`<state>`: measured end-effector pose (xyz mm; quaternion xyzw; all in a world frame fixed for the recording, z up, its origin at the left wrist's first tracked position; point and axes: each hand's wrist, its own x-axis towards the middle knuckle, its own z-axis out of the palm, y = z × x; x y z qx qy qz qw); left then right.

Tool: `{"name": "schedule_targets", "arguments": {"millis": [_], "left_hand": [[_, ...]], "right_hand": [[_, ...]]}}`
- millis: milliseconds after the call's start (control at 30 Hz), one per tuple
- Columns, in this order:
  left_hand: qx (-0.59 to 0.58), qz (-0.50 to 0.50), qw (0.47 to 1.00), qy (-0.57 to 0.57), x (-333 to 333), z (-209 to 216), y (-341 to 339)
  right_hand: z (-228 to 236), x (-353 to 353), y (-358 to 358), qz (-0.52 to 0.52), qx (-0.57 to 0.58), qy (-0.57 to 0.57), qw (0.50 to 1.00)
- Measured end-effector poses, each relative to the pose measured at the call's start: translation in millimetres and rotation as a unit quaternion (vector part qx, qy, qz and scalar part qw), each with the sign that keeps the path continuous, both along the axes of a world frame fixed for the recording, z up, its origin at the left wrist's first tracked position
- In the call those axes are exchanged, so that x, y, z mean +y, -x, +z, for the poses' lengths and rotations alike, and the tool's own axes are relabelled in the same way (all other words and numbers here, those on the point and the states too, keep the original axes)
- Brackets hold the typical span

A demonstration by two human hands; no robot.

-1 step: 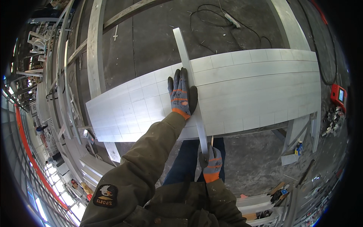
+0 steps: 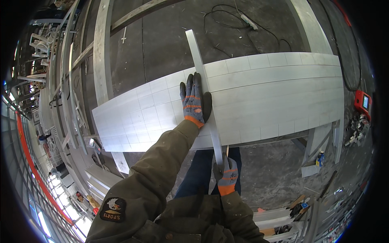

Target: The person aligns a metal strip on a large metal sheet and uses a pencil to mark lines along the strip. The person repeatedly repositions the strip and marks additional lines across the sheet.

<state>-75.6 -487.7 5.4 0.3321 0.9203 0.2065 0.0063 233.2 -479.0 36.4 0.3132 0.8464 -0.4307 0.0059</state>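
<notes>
A long white panel (image 2: 267,97) ruled with thin grid lines lies crosswise before me. Across it runs a straight silvery bar (image 2: 214,129), overhanging both long edges. My left hand (image 2: 192,103), in a grey-and-orange glove with dark fingertips, lies flat on the panel just left of the bar, its fingers stretched out and its thumb against the bar. At the near edge, my right hand (image 2: 228,174), gloved alike, is closed round the bar's near end. A thin, light-coloured stick (image 2: 227,151) pokes up from that hand; whether it is a pencil I cannot tell.
Pale beams (image 2: 103,52) support the panel at left and right. A black cable with a white power strip (image 2: 248,21) lies on the floor beyond. On the right sit a red device with a screen (image 2: 363,102) and a small blue-and-yellow box (image 2: 320,158). A calculator-like keypad (image 2: 95,146) is at left.
</notes>
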Motion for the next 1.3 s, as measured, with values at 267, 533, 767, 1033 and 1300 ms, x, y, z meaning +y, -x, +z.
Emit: {"name": "schedule_targets", "arguments": {"millis": [267,533,767,1033,1300], "left_hand": [[-0.010,0.007,1.000,0.023,2,2,0],[-0.031,0.002,0.999,0.019,3,5,-2],[-0.046,0.000,0.999,0.018,3,5,-1],[-0.047,0.004,0.999,0.024,6,7,-3],[-0.068,0.008,0.998,0.012,7,8,-4]], "right_hand": [[3,2,1,-0.019,-0.008,0.044,0.999],[51,52,20,-0.024,0.089,-0.065,0.994],[23,107,176,-0.050,0.189,0.077,0.978],[-1,122,232,0.048,0.152,-0.044,0.986],[8,122,234,0.107,0.054,-0.122,0.985]]}}
